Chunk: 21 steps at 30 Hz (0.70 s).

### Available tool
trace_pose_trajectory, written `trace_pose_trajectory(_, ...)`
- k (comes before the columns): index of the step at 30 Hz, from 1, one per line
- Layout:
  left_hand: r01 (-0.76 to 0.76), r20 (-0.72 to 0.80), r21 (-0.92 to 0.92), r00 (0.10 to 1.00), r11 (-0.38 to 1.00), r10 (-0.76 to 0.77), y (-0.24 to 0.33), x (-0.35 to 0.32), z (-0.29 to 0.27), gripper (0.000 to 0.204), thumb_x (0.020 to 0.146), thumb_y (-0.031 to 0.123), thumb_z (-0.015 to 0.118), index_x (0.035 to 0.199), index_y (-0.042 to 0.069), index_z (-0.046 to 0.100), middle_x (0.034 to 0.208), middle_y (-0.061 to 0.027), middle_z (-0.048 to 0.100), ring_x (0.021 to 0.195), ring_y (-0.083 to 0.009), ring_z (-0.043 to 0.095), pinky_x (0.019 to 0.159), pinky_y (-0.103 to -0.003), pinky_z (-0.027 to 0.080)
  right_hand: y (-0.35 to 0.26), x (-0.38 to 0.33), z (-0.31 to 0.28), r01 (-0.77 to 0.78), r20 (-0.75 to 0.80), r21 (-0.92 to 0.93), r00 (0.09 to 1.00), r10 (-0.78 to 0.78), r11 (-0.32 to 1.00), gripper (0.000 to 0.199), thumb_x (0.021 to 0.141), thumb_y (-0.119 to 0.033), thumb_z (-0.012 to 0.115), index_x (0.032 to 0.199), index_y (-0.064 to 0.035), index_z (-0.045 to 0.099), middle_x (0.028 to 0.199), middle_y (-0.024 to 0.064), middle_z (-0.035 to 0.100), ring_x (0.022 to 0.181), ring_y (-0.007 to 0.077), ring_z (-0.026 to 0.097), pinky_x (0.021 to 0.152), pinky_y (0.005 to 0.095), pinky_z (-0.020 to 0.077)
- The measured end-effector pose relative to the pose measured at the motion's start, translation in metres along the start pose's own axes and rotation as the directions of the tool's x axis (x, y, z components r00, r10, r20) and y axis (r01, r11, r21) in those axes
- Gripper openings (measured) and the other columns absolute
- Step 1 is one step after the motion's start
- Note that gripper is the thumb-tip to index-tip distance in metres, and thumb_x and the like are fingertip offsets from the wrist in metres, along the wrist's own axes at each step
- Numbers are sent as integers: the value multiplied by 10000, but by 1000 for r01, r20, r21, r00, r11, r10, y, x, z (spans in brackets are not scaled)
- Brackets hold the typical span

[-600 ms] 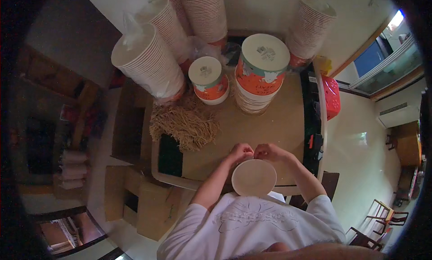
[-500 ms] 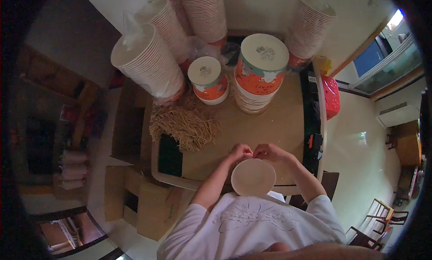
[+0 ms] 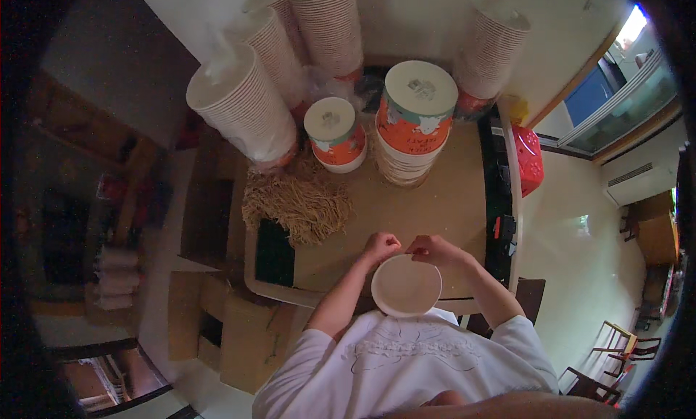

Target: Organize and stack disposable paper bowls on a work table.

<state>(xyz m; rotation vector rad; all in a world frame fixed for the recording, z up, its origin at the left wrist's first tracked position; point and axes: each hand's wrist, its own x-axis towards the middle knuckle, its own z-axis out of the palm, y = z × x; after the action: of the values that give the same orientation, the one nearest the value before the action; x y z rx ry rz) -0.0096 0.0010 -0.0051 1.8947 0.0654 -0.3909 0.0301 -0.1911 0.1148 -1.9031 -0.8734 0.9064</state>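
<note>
A white paper bucket (image 3: 407, 287) rests against my shirt at the table's near edge, its open mouth facing up toward me. At its far rim, my right hand (image 3: 433, 249) has its fingers closed on the edge. Just left of that, my left hand (image 3: 383, 245) is curled in a pinch, close to the rim but slightly apart from the right hand. Whatever sits between the left fingertips is too small to make out. Beyond my left hand lies a loose heap of thin brown cords (image 3: 299, 205) on the cardboard-covered table (image 3: 435, 209).
Behind stand a small orange-and-white bucket (image 3: 336, 136), upside down, and a larger inverted stack (image 3: 417, 118). Tall nested bucket stacks (image 3: 243, 104) in plastic line the back left, another (image 3: 493, 53) the back right. Cardboard boxes (image 3: 250, 339) stand left; a red basket (image 3: 528, 158) is right.
My hands have drawn slightly apart; the right has shifted down onto the bucket's rim. The bucket has tipped a little, showing more of its rim. The view has shifted slightly.
</note>
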Motion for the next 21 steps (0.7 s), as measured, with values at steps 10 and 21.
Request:
trace_pose_trajectory(10, -25, -227, -81, 974, 996, 6, 21, -3, -3, 68, 710, 103, 587, 742, 46, 603, 676, -54, 605, 632, -120, 580, 587, -259, 465, 3, 1, 13, 101, -165, 13, 981, -98, 995, 204, 694, -68, 615, 888, -46, 555, 748, 59, 552, 624, 133, 514, 571, 246, 429)
trace_pose_trajectory(21, -116, -356, 20, 928, 993, 115, 34, -3, -9, 47, 703, 87, 599, 730, 50, 589, 663, -52, 594, 610, -126, 575, 571, -259, 461, -13, 0, 14, -20, -187, 70, 982, 33, 997, 190, 682, -59, 619, 862, -58, 560, 687, 38, 522, 606, 123, 501, 551, 251, 421)
